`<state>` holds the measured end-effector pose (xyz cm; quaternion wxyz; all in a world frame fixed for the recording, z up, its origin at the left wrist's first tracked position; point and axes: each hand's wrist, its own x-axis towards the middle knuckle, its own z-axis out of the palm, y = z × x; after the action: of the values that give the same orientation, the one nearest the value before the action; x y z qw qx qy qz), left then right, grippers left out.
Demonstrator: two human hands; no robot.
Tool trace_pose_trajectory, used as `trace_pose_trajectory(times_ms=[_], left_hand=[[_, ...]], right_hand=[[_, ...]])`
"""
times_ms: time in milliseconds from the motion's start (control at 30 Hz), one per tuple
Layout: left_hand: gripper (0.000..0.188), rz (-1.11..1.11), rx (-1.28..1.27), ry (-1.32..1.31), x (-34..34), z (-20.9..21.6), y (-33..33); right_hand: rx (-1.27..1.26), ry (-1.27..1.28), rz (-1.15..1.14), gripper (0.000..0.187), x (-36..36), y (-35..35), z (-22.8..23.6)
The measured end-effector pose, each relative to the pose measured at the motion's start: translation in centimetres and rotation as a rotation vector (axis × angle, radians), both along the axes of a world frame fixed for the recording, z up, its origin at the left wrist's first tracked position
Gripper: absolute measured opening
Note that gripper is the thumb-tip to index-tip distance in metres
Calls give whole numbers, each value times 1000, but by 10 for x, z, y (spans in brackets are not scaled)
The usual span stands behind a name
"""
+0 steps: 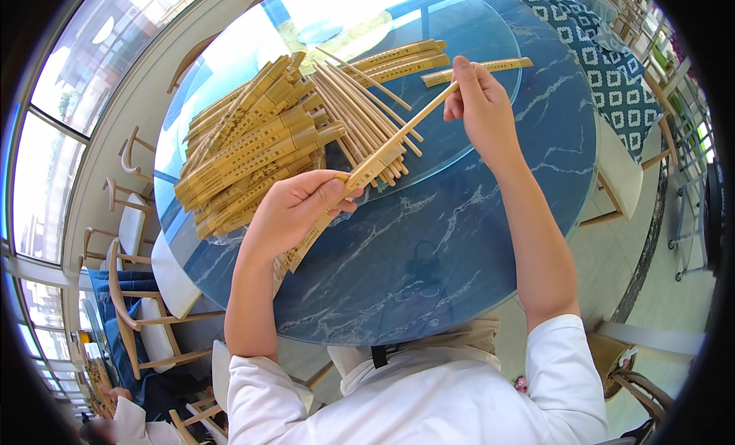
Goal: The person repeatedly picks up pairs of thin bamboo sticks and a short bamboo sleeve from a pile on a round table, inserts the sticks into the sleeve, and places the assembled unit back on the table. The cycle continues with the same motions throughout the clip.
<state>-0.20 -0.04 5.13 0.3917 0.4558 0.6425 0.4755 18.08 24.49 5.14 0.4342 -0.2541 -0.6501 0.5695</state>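
Observation:
My left hand (295,208) pinches a tan printed paper sleeve (374,166) between thumb and fingers. Out of the sleeve's upper end slant light wooden chopsticks (421,117), partly inside the paper. The thumb and fingers of my right hand (482,112) close on their far end. Behind them lies a heap of loose chopsticks (354,112) on the table. To its left is a large pile of paper sleeves (245,139). Several sleeves lie stacked (402,61) beyond the chopsticks, and a single sleeve (509,65) rests behind my right hand. More paper (305,247) shows under my left hand.
A round blue marbled table (429,277) carries a clear glass turntable (501,43). Wooden chairs (157,342) stand at the left beside tall windows. A patterned cloth (601,70) hangs at the far right. Another person (134,418) is at the lower left.

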Motion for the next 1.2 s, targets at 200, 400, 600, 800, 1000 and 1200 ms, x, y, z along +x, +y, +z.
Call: trace_pose_trajectory(times_ms=[200,400,600,800,1000,1200], left_hand=[[32,-44,-128,-20,4,6,2],[35,-38,-170,17,4,6,4],[36,1,-109,-42,5,5,3],[33,20,-113,-61,8,6,5],[33,38,-76,-63,8,7,5],[32,61,-27,-61,10,4,4]], right_hand=[[-68,10,67,45,2,4,0],[-89,52,57,44,2,3,1],[-87,51,116,45,2,8,-2],[4,-13,318,42,-3,-3,-9],[106,-243,462,38,-4,-31,-7],[619,-246,402,41,-8,-66,-16]])
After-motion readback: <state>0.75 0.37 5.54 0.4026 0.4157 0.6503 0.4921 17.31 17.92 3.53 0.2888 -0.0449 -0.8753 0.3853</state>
